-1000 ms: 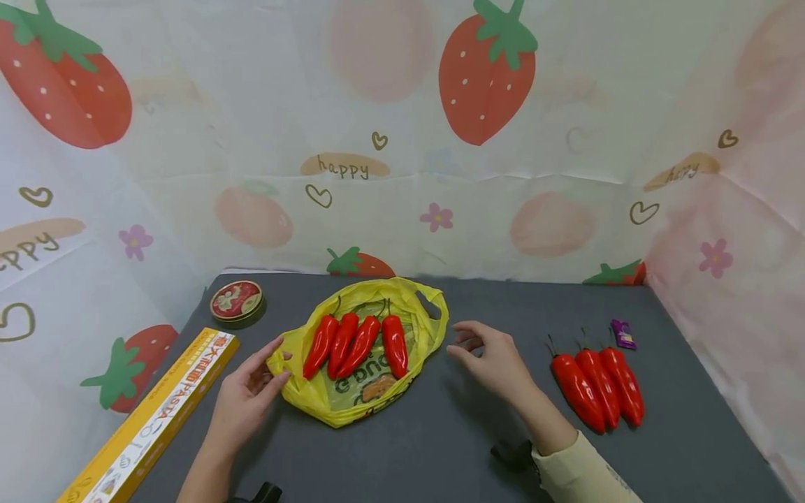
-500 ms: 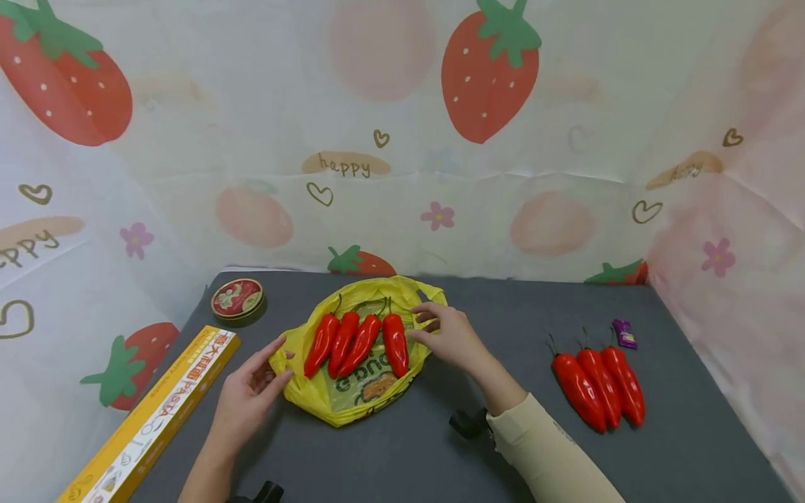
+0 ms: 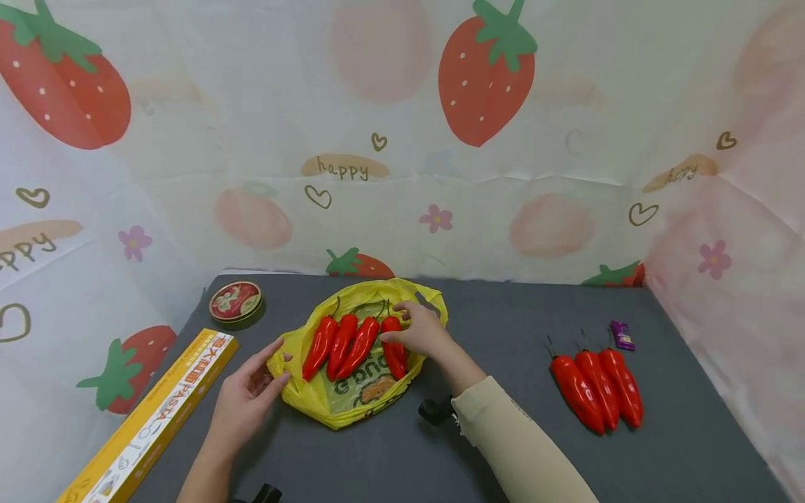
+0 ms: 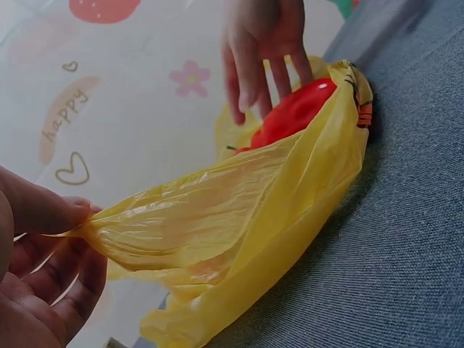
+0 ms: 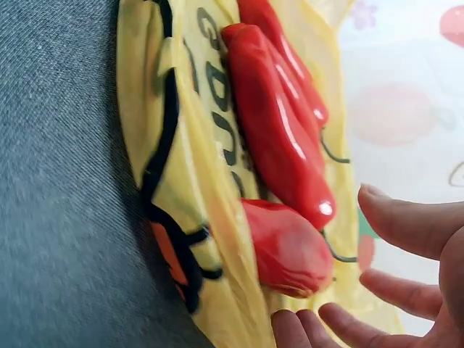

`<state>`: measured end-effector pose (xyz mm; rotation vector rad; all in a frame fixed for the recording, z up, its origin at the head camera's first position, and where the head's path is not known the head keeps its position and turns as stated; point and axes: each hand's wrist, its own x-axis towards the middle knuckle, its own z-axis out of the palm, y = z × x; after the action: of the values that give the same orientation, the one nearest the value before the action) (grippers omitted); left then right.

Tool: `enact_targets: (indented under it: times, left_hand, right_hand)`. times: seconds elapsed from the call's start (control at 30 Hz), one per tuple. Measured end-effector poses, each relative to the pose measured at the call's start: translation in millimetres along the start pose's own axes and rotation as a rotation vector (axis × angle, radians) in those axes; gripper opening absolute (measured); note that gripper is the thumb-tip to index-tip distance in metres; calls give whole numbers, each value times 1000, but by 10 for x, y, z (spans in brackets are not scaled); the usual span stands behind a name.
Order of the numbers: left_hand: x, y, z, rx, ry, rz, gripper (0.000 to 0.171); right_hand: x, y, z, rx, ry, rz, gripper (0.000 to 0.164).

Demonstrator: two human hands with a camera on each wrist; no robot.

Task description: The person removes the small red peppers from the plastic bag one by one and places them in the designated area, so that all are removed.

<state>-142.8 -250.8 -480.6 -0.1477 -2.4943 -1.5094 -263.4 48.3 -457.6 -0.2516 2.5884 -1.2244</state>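
In the head view, a thin, crinkled yellow plastic bag [image 3: 308, 404] lies spread on the dark grey tabletop [image 3: 352, 468], its rim puckered into a rough ring. Four glossy, tapered red peppers [image 3: 342, 347] with thin dark stems lie side by side on its translucent printed middle. The left hand [image 3: 248, 398] pinches the rim at the bag's left side. The right hand [image 3: 423, 330], below a cream sleeve [image 3: 522, 447], is over the rightmost pepper [image 3: 394, 358], thumb and fingers well apart. Three plumper red peppers [image 3: 597, 390] lie on the right, beside a small shiny purple packet [image 3: 622, 336]; a round, red-lidded tin [image 3: 235, 302] and a long yellow-and-white box marked PASTA [image 3: 147, 427] lie on the left.

In the left wrist view, the left thumb and fingertips hold a gathered tip of the bag, and the film fans out from them in taut, shiny folds toward a smooth red pepper. The right hand's fingers hang down beyond it, loosely spread. The tabletop has a woven, denim-like texture.

In the right wrist view, the right thumb and fingers are wide apart near the nearest pepper's blunt end; whether any fingertip touches it, I cannot tell.
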Motion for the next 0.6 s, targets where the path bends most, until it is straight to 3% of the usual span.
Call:
enact_targets:
  times: [0.23,0.4,0.6]
  left_hand:
    - [-12,39,-17,-2,-14,-29,55]
    - [-15,32,-20,-4,-13,-26,55]
    - [-16,22,-14,10,-9,-15,55]
  right_hand:
    - [78,26,135,-35,25,24,81]
    - [75,42,181,-70,35,22,74]
    - [28,11,119,-2,74,1,68]
